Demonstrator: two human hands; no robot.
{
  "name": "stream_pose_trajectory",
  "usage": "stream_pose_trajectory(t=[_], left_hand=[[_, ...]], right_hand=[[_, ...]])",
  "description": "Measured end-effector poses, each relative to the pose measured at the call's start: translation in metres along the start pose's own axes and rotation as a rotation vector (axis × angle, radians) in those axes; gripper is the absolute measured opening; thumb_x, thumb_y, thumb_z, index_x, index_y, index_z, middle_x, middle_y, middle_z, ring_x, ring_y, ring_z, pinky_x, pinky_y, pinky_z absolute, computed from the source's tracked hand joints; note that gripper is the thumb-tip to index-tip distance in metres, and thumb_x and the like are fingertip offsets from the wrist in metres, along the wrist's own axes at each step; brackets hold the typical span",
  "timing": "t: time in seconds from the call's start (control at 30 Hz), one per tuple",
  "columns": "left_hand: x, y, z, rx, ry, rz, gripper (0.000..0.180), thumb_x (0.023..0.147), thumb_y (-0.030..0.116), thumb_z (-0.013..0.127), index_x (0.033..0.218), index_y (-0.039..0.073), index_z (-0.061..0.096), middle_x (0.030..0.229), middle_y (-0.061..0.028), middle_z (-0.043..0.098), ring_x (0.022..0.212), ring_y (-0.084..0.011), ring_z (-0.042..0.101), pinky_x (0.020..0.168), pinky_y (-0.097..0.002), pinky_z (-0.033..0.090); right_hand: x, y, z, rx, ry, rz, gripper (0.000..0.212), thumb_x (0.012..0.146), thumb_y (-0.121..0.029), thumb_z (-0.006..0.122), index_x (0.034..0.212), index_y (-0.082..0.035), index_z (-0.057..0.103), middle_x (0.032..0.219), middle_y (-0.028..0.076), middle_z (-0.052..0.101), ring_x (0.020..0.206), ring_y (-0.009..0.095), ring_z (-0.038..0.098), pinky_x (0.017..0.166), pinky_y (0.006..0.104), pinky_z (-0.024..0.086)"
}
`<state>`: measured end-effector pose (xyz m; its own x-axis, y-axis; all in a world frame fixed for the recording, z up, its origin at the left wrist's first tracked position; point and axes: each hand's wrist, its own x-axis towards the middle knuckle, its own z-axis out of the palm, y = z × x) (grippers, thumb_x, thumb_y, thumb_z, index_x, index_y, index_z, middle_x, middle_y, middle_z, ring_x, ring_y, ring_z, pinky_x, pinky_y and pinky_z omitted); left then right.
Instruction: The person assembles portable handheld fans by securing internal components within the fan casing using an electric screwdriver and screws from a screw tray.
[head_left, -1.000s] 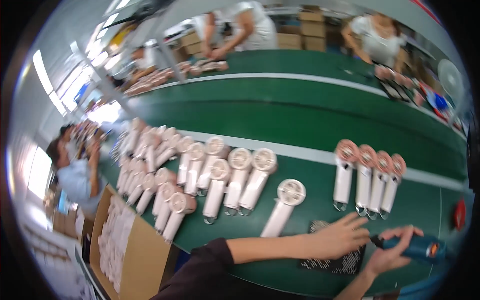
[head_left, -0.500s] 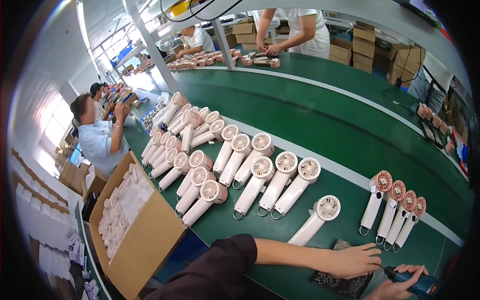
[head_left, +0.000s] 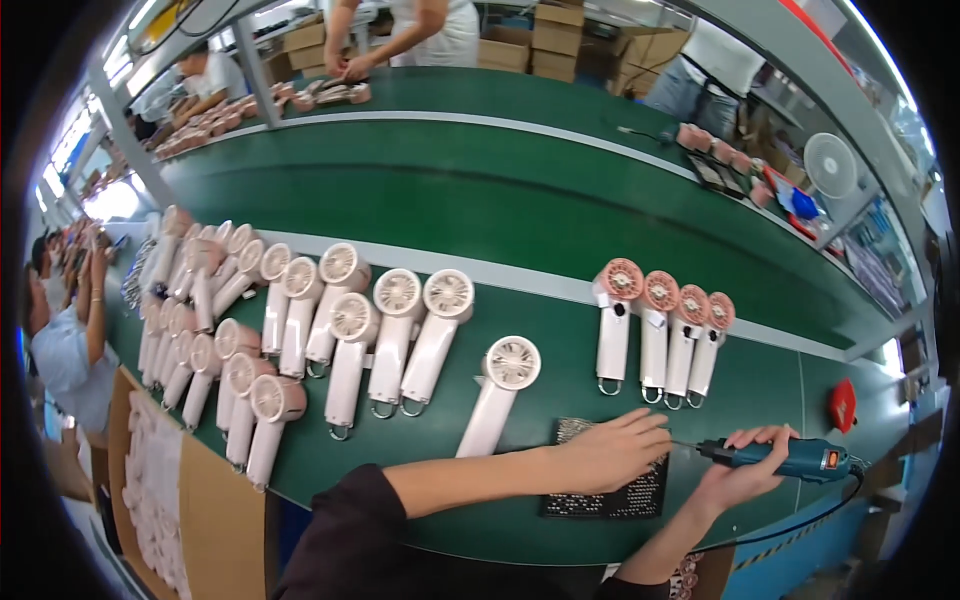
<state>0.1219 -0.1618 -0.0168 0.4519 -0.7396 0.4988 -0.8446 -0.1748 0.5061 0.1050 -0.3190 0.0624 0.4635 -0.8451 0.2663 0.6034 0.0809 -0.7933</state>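
my right grip (head_left: 742,478) is clasping a teal electric screwdriver (head_left: 800,459), whose bit is pointing left over the green table (head_left: 555,345). my left grip (head_left: 605,453) is covering part of a black tray (head_left: 610,506) of small pieces; i cannot tell whether it is pinching anything. beyond, one white handheld fan (head_left: 487,415) is lying alone, more fans (head_left: 395,345) are crowding the left, and four pink-headed fans (head_left: 655,340) are lining up at right, near a pale strip (head_left: 520,279). an open carton (head_left: 225,520) is standing at left; across the room, a co-worker (head_left: 435,35) in white is working before cardboard boxes (head_left: 555,40).
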Motion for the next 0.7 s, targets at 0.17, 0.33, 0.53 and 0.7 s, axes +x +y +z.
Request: stream_pose_trajectory(t=[0.17,0.33,0.53,0.7], left_hand=[[0.003,-0.004,0.007,0.004,0.041,0.065,0.032,0.081,0.014,0.061,0.109,-0.001,0.059,0.114,-0.0127,0.056,0.124,-0.0303,0.044,0.106,-0.0417,0.033],[0.009,-0.009,-0.015,0.072,-0.017,0.046,0.025,0.083,0.012,0.059,0.106,0.002,0.06,0.114,-0.011,0.058,0.119,-0.0287,0.048,0.104,-0.0451,0.034],[0.02,-0.008,-0.028,-0.085,-0.133,-0.092,0.034,0.089,0.009,0.059,0.122,0.001,0.054,0.123,-0.0131,0.056,0.125,-0.0306,0.047,0.109,-0.0465,0.033],[0.023,-0.006,-0.029,-0.022,-0.185,-0.223,0.044,0.09,0.011,0.059,0.131,0.002,0.046,0.134,-0.016,0.05,0.128,-0.0318,0.044,0.111,-0.0454,0.03]], right_hand=[[0.025,-0.009,-0.024,-0.002,0.054,-0.069,0.013,0.091,-0.013,0.053,0.1,-0.006,0.049,0.069,0.001,0.043,0.048,0.009,0.041,0.046,0.0261,0.037],[0.041,0.009,-0.001,-0.079,-0.085,-0.203,0.02,0.086,-0.004,0.058,0.103,0.0,0.047,0.059,0.005,0.048,0.043,0.014,0.048,0.043,0.0306,0.043],[0.044,0.034,-0.025,-0.275,-0.111,-0.358,0.021,0.09,-0.007,0.057,0.099,0.007,0.044,0.058,0.008,0.052,0.044,0.014,0.052,0.046,0.0274,0.047],[0.039,0.036,-0.031,-0.324,-0.125,-0.348,0.016,0.088,-0.003,0.059,0.097,0.006,0.048,0.062,0.006,0.055,0.045,0.011,0.053,0.044,0.0253,0.043]])
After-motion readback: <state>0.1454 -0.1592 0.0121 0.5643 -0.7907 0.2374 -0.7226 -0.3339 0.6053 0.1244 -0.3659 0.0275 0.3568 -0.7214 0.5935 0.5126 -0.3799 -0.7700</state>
